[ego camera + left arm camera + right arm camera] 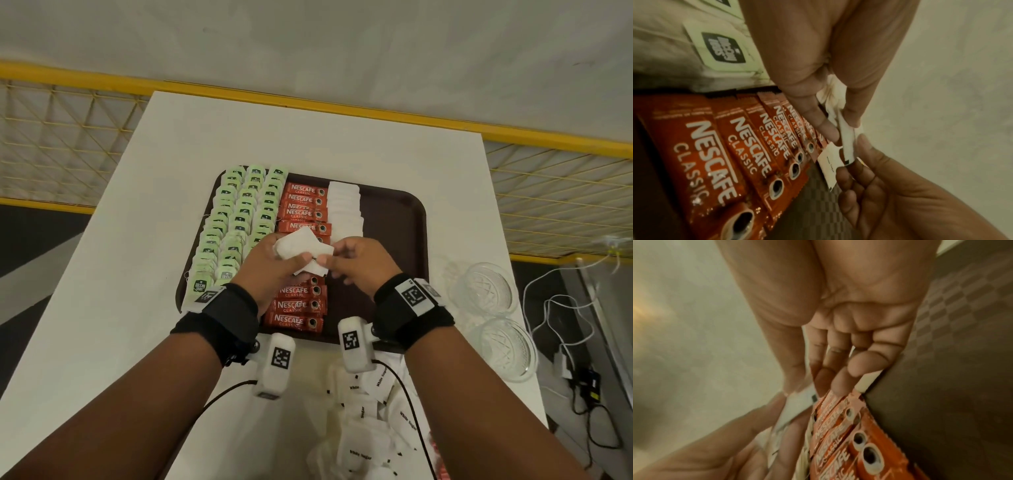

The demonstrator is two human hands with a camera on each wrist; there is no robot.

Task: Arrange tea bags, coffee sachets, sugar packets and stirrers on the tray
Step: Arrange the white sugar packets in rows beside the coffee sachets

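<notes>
While both hands meet above the tray's middle, the scene reads thus:
Left hand (274, 263): fingers curled round a small bunch of white sugar packets (301, 251), held over the coffee column at the centre of the head view.
Right hand (356, 263): thumb and forefinger pinch the edge of one packet from that same bunch; its other fingers curl loosely.
Tray (400, 219): dark brown, on the white table (137, 342), mid-frame.
Tea bags (236, 219): pale green, three columns filling the tray's left part.
Coffee sachets (301, 212): red, one overlapping column just right of the tea bags.
Laid sugar packets (344, 209): a white overlapping column beside the sachets, in the tray's upper half.
Loose sugar packets (370, 421): a heap on the table at the lower centre of the frame.
Glass bowls (489, 291): two, off the tray at the right.
</notes>
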